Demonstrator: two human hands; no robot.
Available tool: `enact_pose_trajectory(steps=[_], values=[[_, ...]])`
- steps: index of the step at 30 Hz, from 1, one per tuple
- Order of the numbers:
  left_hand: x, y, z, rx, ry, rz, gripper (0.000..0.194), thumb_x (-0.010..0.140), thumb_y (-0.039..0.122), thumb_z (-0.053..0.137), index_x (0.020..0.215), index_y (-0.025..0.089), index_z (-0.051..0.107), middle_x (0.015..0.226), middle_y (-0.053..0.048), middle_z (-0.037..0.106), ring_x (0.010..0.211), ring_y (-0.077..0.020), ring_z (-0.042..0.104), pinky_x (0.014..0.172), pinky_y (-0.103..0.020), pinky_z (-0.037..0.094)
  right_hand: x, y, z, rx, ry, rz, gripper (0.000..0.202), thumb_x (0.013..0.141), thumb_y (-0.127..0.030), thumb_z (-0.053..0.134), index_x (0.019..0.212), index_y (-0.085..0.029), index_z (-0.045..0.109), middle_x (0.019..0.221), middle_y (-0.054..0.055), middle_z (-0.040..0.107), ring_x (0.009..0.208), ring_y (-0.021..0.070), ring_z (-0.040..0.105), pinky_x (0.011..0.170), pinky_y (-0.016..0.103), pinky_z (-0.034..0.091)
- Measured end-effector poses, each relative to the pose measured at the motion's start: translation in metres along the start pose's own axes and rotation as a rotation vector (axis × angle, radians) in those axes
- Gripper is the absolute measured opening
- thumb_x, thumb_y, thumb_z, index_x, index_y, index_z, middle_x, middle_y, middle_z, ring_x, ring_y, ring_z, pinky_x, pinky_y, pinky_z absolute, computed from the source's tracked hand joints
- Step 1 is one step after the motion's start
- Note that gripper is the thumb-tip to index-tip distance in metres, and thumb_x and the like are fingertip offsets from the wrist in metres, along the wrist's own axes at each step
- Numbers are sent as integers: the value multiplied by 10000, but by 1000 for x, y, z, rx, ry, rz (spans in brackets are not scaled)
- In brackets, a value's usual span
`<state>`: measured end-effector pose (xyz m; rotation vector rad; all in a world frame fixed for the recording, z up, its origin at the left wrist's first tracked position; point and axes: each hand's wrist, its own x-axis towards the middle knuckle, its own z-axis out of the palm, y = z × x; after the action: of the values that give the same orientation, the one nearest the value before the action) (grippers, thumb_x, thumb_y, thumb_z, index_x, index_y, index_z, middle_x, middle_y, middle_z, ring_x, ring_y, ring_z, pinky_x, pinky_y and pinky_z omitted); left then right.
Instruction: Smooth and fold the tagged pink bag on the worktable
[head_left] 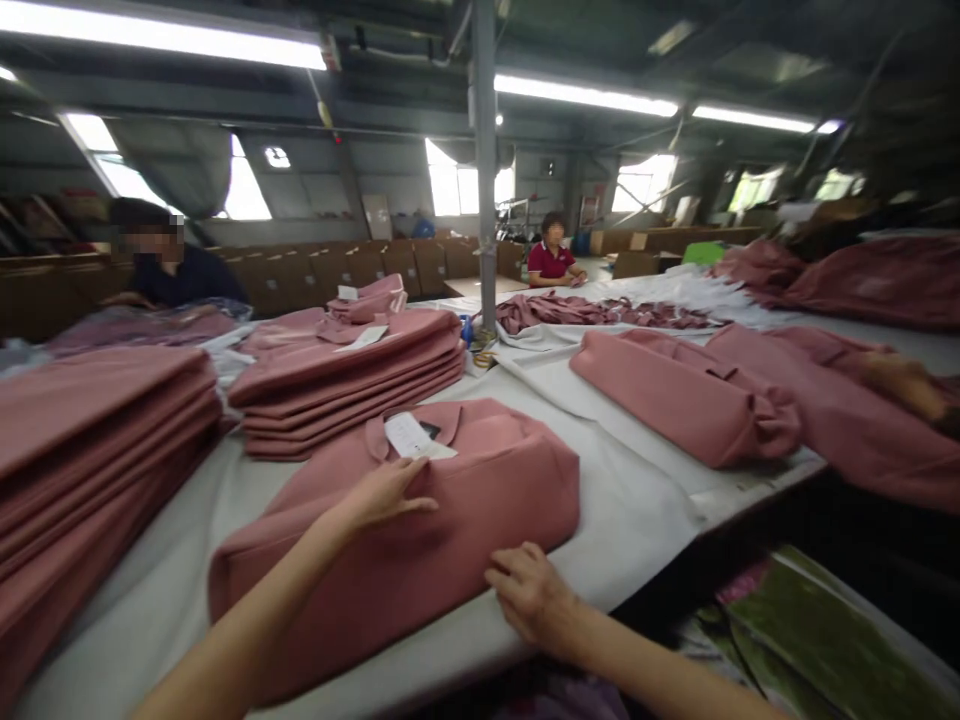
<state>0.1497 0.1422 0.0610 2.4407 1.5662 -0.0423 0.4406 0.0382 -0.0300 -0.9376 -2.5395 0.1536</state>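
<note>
A folded dusty-pink garment [465,500] lies on the white table [645,500] in front of me, collar away from me, with a white paper tag [409,436] at the neck. My left hand [386,492] rests flat on its upper part, fingers just below the tag. My right hand [529,590] presses on the garment's near edge, fingers curled against the fabric. Neither hand lifts anything.
Stacks of folded pink garments stand at the left [90,440] and behind [352,375]. More pink garments [690,395] lie at the right. A steel post [485,170] rises mid-table. Two persons, one [169,265] at the left and one [553,262] farther back, work at the far side. The table edge drops off at the right.
</note>
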Motion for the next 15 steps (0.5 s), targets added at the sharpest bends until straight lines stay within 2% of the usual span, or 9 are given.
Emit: enact_pose_trajectory(steps=[4,6,9,11,15], values=[[29,3,-2,-68,-80,38,886,689,635,682,1392,200,365,1407,-132,477,1249,-286,485,1042,-344,372,0,-2,-5,-17,-65,-40,451,897,-127,415,1339,-188,478,1384,111,502,1299,230,408,1091,447,273],[37,7,-3,-84,-103,54,976,647,631,716,1422,186,325,1424,-135,463,1277,-278,465,1061,-328,352,3,0,1,-52,-127,-24,477,925,-204,433,1402,-210,415,1462,100,410,1368,257,313,1129,534,180],[35,14,-9,-76,-124,71,1058,579,576,784,1440,188,307,1432,-142,457,1286,-286,458,1058,-327,357,10,5,15,-64,-222,27,551,945,-344,450,1466,-244,303,1530,84,277,1408,296,217,1107,654,96],[31,20,-15,-51,-141,78,1028,537,537,817,1404,203,377,1372,-140,521,1228,-302,511,1012,-337,401,13,8,24,-69,-266,57,596,944,-404,447,1486,-257,249,1547,76,226,1416,314,184,1088,693,75],[28,42,-28,27,-221,78,756,495,505,833,1155,201,623,1115,-121,676,1013,-324,627,849,-351,491,14,10,32,-85,-296,85,634,935,-447,445,1497,-267,213,1556,71,192,1412,339,181,1079,707,72]])
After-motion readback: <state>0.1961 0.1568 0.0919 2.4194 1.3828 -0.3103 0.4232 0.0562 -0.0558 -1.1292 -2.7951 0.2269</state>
